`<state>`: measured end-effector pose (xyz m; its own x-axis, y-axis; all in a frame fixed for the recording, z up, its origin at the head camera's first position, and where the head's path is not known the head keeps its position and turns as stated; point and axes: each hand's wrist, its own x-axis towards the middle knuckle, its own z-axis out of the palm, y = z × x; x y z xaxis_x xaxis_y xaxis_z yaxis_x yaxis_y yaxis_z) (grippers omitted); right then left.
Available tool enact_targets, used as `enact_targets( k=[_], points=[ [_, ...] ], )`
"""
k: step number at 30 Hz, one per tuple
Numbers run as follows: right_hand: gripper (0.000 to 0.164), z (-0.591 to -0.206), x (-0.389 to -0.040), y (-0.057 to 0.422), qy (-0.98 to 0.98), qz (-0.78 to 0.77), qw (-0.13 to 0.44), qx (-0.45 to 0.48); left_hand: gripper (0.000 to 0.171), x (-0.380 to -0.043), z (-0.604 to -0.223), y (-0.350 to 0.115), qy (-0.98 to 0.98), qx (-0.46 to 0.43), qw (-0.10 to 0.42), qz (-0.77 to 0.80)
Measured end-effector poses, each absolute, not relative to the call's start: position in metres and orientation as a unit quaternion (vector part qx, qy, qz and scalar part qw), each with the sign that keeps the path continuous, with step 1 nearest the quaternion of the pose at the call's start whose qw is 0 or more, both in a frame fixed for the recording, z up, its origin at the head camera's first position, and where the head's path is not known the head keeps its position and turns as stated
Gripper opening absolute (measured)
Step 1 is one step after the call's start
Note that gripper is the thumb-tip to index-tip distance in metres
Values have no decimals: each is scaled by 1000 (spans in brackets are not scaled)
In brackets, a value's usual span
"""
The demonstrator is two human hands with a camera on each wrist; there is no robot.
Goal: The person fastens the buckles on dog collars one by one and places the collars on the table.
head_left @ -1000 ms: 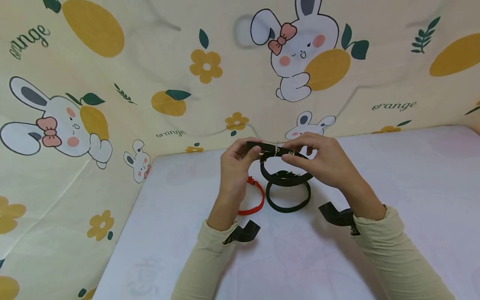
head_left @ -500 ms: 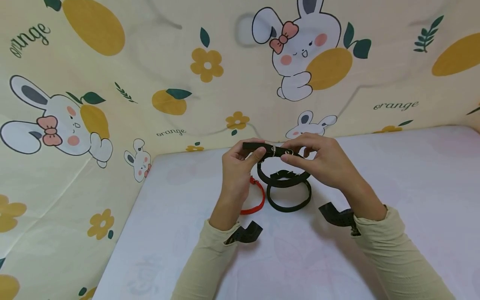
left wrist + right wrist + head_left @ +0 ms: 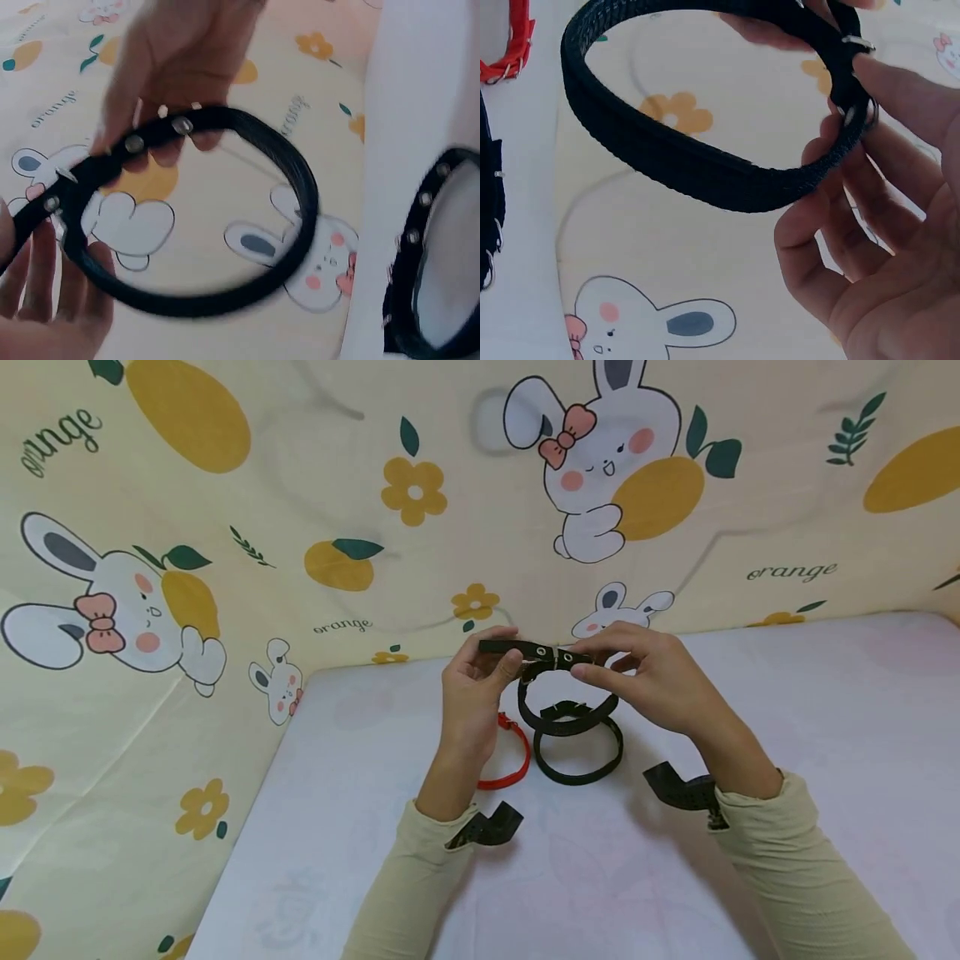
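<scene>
A black collar [image 3: 567,724] with metal eyelets hangs as a loop above the table, held up by both hands. My left hand [image 3: 471,702] pinches the strap's free end between thumb and fingers, left of the metal buckle [image 3: 556,657]. Just right of the buckle, my right hand [image 3: 651,681] grips the strap between thumb and fingers. In the right wrist view the right hand [image 3: 889,247] curls around the collar [image 3: 735,184] beside its buckle. From the left wrist, the eyelets show along the upper side of the collar [image 3: 217,304].
Another black collar [image 3: 577,779] lies looped on the white table [image 3: 585,885], below the held one. To its left is a red collar [image 3: 517,774], partly hidden by the left hand. A rabbit-and-orange patterned cloth [image 3: 420,410] rises behind the table.
The right hand has moved slightly right along the strap. An eyelet now shows left of the buckle, where the strap was plain before. The collars on the table have not moved.
</scene>
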<state>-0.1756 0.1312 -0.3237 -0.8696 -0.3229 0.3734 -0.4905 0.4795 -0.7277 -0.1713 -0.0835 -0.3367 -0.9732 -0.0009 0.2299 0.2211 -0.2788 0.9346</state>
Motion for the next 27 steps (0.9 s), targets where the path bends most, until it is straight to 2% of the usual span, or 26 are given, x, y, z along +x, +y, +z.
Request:
enact_targets(
  k=[2, 7, 12, 27],
  points=[
    [22, -324, -175, 133, -847, 473, 87, 225, 55, -171, -338, -84, -621, -114, 69, -772],
    [25, -321, -173, 135, -837, 509, 78, 183, 35, -172, -341, -83, -685, -156, 91, -706],
    [25, -318, -173, 134, -832, 517, 85, 181, 25, -170, -342, -83, -697, -178, 120, -684],
    [26, -319, -173, 132, -837, 505, 91, 188, 27, -170, -341, -82, -683, -229, 157, -675]
  ],
)
